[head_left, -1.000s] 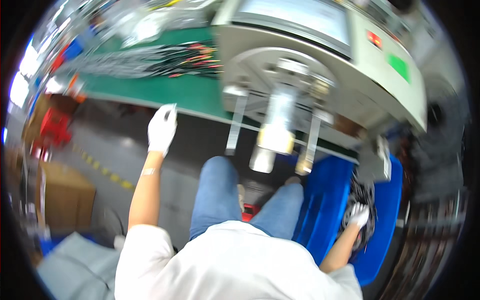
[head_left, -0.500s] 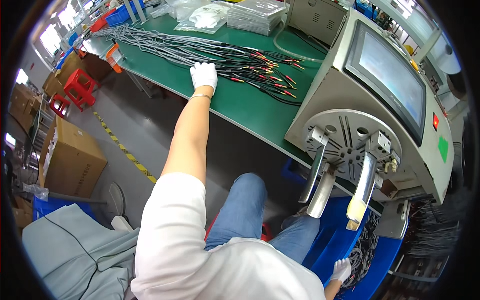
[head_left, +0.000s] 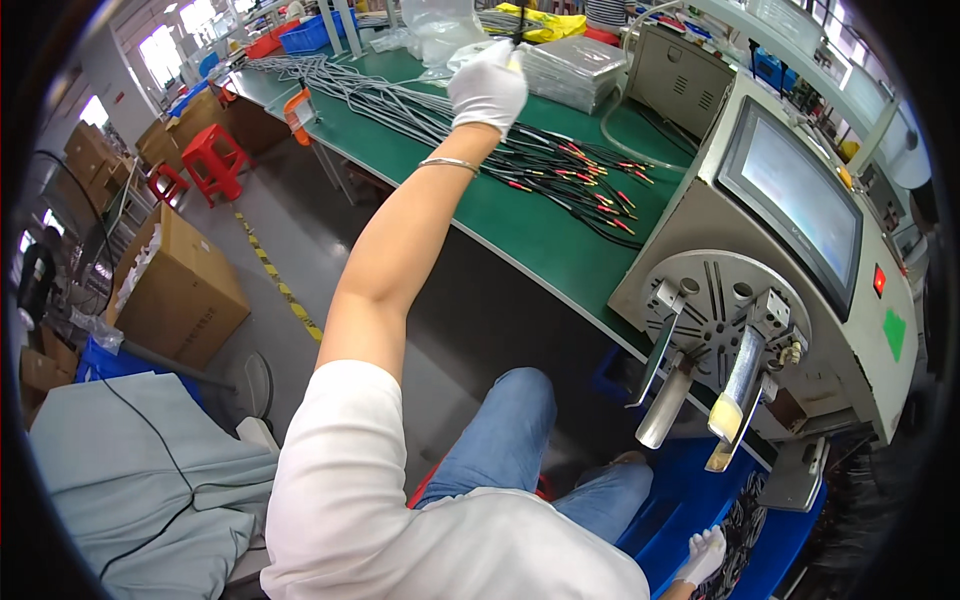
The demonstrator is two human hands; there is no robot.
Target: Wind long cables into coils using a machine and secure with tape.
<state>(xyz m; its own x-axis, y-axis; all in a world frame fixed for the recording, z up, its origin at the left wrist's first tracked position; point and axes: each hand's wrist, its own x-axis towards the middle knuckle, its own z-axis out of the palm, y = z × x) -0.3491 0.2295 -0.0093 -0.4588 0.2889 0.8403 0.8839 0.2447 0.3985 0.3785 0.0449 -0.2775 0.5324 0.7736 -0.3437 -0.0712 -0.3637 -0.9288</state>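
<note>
My left hand (head_left: 488,90), in a white glove, is raised above the green workbench (head_left: 540,235) and closed. A thin black cable (head_left: 520,22) sticks up out of its top; the rest of that cable is hidden. Below and behind the hand, a bundle of grey and black cables (head_left: 385,105) with red and gold plugs lies across the bench. At the lower right my right hand (head_left: 705,555), also gloved, hangs over a blue bin (head_left: 682,510) holding coiled cables (head_left: 745,525). Its fingers look loosely apart, with nothing visible in them.
A coil-winding machine (head_left: 675,215) with a screen and a slotted disc bearing metal prongs (head_left: 665,405) stands on the right. Stacked clear trays (head_left: 575,72) sit at the bench's back. Red stools (head_left: 215,165) and a cardboard box (head_left: 180,290) stand on the floor at left.
My left hand has risen off the cable bundle, moving up and to the right with a black cable in it. My right hand has shifted slightly right and down. The view has turned a little.
</note>
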